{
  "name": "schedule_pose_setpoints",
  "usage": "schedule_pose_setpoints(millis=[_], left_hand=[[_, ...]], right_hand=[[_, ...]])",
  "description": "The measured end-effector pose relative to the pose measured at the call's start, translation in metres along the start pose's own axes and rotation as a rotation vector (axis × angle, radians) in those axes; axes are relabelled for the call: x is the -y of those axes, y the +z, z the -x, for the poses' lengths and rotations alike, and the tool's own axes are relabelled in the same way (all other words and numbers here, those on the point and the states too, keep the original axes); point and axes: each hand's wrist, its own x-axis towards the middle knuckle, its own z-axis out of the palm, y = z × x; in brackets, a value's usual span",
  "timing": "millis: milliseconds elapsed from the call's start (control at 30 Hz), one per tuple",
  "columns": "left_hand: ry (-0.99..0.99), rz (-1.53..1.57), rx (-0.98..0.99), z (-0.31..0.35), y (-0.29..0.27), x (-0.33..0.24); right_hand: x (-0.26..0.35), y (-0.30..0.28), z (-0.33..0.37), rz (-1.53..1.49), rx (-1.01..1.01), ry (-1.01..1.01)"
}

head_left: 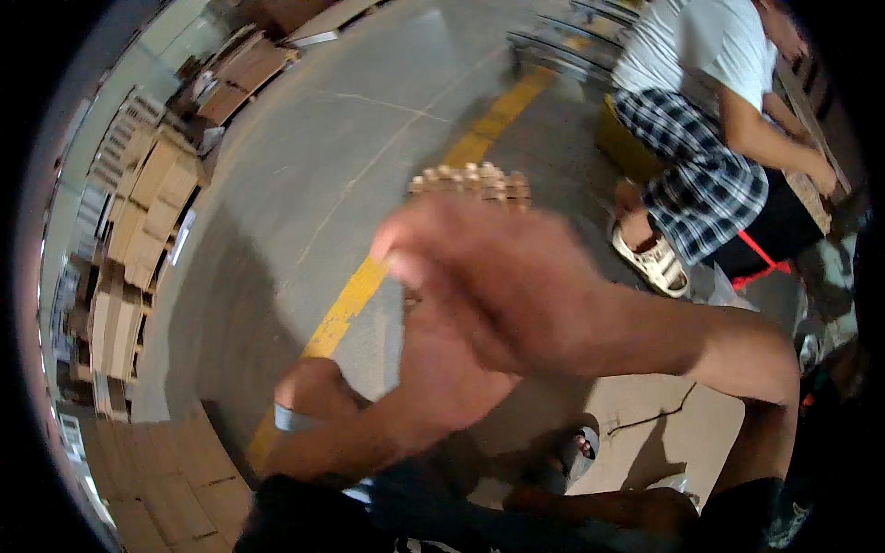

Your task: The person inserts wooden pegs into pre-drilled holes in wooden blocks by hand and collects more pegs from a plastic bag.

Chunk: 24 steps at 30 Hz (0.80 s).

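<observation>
My right hand [498, 276], blurred by motion, crosses over my left in the middle of the view. Its fingers are curled, with the thumb against the index finger; anything inside them is hidden. Beneath it lies my left hand [452, 369], its fingers covered by the right. Just beyond both hands shows a cluster of small light-brown wooden-looking pieces [472, 182], packed in rows. Its lower part disappears behind my right hand, and I cannot tell whether the left hand holds it.
Flattened cardboard [682, 433] lies at my right foot. Stacked cardboard boxes [152, 207] line the left side, with more cardboard [166, 479] at lower left. A yellow line [346, 309] crosses the grey floor. A seated person [710, 138] works at upper right, near a metal rack [562, 46].
</observation>
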Motion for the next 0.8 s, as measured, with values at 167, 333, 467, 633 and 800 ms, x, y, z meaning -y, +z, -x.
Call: schedule_pose_setpoints(millis=[167,333,467,633,800], left_hand=[[0.282,-0.377,-0.064,0.042,-0.027,-0.004],[0.314,-0.657,-0.241,0.072,-0.080,0.012],[-0.132,0.346,-0.527,0.064,-0.077,-0.009],[-0.309,0.575,-0.413,0.058,-0.096,-0.030],[-0.331,0.417,-0.514,0.049,-0.101,-0.039]], right_hand=[[0.019,0.050,-0.001,0.160,0.480,0.030],[0.013,0.080,0.018,0.260,0.319,-0.110],[0.010,0.062,0.006,0.058,0.056,0.484],[-0.015,-0.006,0.016,-0.547,-0.060,1.289],[-0.014,-0.010,0.035,-0.445,0.091,1.084]])
